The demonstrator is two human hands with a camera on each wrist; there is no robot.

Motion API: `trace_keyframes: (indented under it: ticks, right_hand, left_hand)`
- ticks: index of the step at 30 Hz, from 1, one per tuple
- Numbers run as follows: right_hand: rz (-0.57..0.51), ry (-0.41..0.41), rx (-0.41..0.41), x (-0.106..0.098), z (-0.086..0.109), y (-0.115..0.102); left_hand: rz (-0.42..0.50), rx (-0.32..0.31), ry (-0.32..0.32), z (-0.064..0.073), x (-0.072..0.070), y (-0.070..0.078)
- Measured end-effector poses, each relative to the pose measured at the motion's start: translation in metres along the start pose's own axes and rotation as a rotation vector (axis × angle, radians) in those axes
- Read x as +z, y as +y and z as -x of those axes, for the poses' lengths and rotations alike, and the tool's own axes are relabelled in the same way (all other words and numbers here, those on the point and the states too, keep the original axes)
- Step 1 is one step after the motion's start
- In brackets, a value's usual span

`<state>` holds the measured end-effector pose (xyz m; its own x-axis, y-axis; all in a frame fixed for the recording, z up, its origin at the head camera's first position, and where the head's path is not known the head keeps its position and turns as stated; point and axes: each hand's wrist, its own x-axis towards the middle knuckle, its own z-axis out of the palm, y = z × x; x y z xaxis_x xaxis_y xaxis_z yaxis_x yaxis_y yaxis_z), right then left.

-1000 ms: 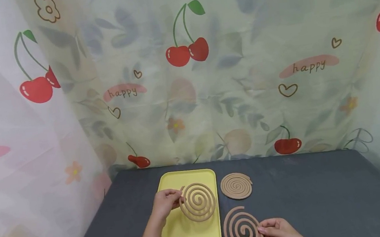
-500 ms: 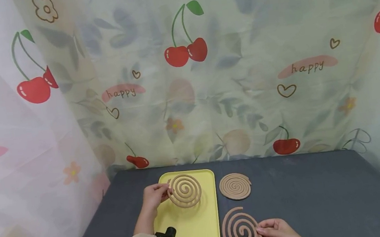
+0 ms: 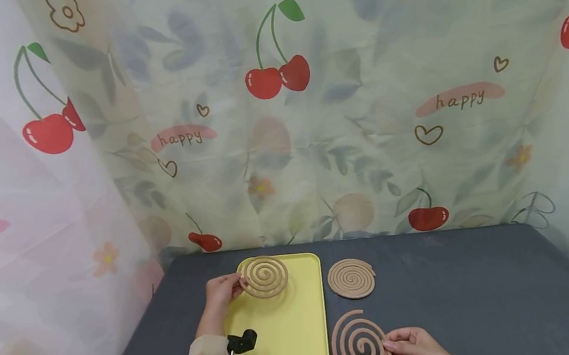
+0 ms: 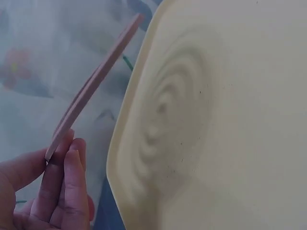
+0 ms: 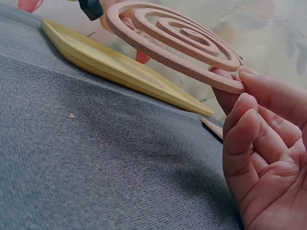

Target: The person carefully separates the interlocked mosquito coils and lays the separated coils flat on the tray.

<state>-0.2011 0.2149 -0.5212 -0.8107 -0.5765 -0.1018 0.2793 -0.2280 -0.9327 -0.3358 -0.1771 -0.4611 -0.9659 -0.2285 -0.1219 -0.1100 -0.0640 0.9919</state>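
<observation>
My left hand (image 3: 222, 292) pinches one brown mosquito coil (image 3: 267, 293) by its outer edge, over the far left part of the yellow tray (image 3: 311, 328). In the left wrist view that coil (image 4: 96, 79) appears nearly edge-on, raised off the tray, which bears its spiral shadow. My right hand (image 3: 417, 347) pinches a second, looser coil (image 3: 336, 349) between thumb and fingers, right of the tray's near end. The right wrist view has this coil (image 5: 168, 60) held above the dark cloth. A third, tightly wound coil (image 3: 351, 279) lies on the cloth right of the tray.
Dark grey cloth (image 3: 453, 293) covers the table. Patterned curtains (image 3: 345, 152) with cherries stand behind and at the sides. A black camera mount (image 3: 242, 341) sits at my left wrist, above the tray.
My left hand has moved left and away from me with its coil, from the tray's middle to its far left part. The right hand and its coil have stayed nearly still.
</observation>
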Motion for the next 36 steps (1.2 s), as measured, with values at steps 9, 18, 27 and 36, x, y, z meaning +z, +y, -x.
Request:
trace_keyframes:
  ticks: [9, 18, 27, 36]
  right_hand:
    - [0.006, -0.001, 0.012, 0.001, 0.001, 0.0]
    - [0.005, -0.001, 0.002, 0.0, 0.001, -0.001]
    - [0.003, 0.013, 0.008, 0.0, 0.001, 0.0]
    - [0.018, 0.028, 0.026, 0.003, 0.003, -0.003]
  left_hand:
    - [-0.039, -0.003, 0.115, -0.012, -0.004, -0.002]
    - [-0.048, -0.04, 0.161, -0.02, -0.007, -0.005]
    - [-0.068, -0.053, 0.202, -0.026, -0.006, -0.008]
    - [-0.072, -0.055, 0.224, -0.026, -0.004, -0.008]
